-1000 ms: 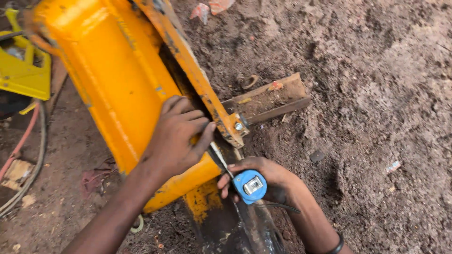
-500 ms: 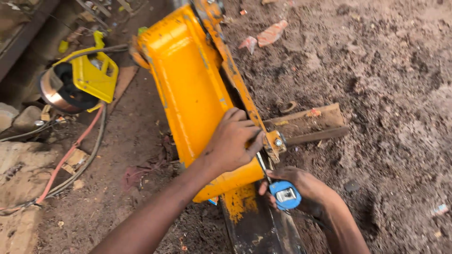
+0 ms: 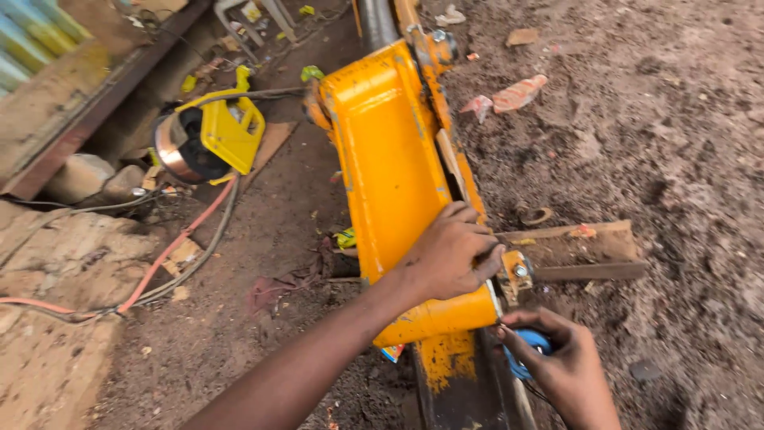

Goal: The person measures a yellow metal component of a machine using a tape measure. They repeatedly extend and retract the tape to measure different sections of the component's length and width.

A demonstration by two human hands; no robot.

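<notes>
Orange-yellow steel arm (image 3: 390, 167) lies on dirt ground (image 3: 676, 143), running from the top centre of the head view down toward the lower middle, where its painted end meets a dark metal beam (image 3: 469, 398).

Going left to right:

- Far left — a corrugated wall edge and a rusty steel channel (image 3: 87, 119) border a concrete slab (image 3: 48, 318). An orange hose (image 3: 171, 251) and grey cables cross the slab and the soil.
- Left of centre — a yellow-framed spool unit (image 3: 211, 135), holding a shiny coil, sits beside the arm's upper end, apart from it.
- Centre — the left hand (image 3: 450, 255) rests palm down on the arm's lower section, its fingers curled together over the right-hand edge, just beside a small yellow bracket with a bolt (image 3: 517, 271).
- Right of centre — the right hand (image 3: 561, 362) sits below the bracket, fingers closed around a blue tape measure (image 3: 529, 350), of which only part of the case shows. Whether the tape is drawn out cannot be told.
- Right — a wooden block (image 3: 581, 247) lies on the ground, touching the bracket area. Higher up, scraps of crumpled wrapper (image 3: 509, 95) lie near the arm's upper edge.
</notes>
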